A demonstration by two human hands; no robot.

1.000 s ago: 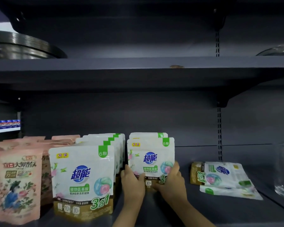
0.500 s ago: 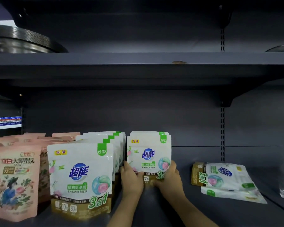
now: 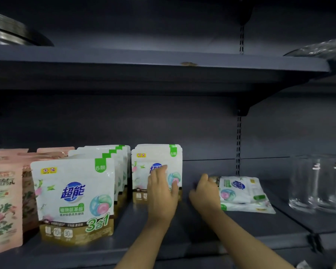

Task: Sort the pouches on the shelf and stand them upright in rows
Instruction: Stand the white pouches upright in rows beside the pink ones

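Observation:
A short row of white pouches (image 3: pixel 156 158) stands upright at the shelf's middle, and my left hand (image 3: pixel 161 191) presses flat against the front one with straight fingers. Left of it stands a longer row of the same white pouches (image 3: pixel 72 199). Pink pouches (image 3: pixel 4 206) stand in rows at the far left. To the right, two white pouches (image 3: pixel 242 193) lie flat on the shelf (image 3: pixel 182 241), one on the other. My right hand (image 3: pixel 206 193) holds their left end, thumb on top; its fingers are partly hidden.
Clear drinking glasses (image 3: pixel 316 183) stand at the right, close behind the flat pouches. The upper shelf (image 3: pixel 163 63) hangs low overhead, with stacked metal plates (image 3: pixel 12 33) on its left. A bracket and slotted upright (image 3: pixel 239 144) sit on the back wall.
Both hands have let go of the bottom of the front standing pouch. My left hand rose onto its face, and my right hand moved right to the flat pouches.

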